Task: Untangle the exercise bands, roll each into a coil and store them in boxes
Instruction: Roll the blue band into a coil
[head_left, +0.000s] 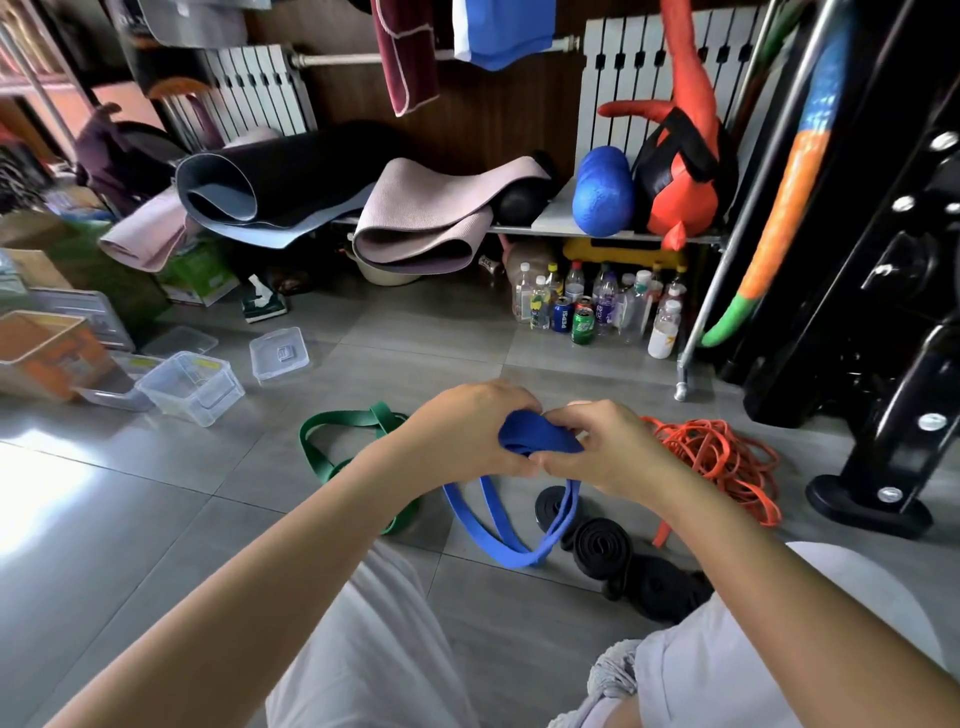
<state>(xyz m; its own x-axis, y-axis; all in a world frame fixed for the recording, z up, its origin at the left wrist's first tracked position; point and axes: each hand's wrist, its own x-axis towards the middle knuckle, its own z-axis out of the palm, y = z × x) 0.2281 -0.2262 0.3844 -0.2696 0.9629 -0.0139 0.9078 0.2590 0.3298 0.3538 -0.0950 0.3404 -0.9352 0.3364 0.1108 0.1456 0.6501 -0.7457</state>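
Head view showed us both hands raised above the floor (171, 519), meeting on the blue band (540, 440). We noted the left hand (467, 431) curled round the started coil, its grip pinching the wound end. The right hand (608, 452) pinched the same bundle from the other side, thumbs nearly touching. The unrolled remainder hung as a long loop toward the floor, its low end just beside the black bands (602, 545).

We judged the rolling barely begun. Risks recorded:
- The springy turns could slip and unwind if either grip eased.
- The hanging loop could twist, or snag the black bands, when drawn up.

The green band (337, 423) and the tangled orange bands (722, 457) lay loose on either side. The clear boxes (192, 387) stood well apart on the left, so a carried coil could spring open on the way.
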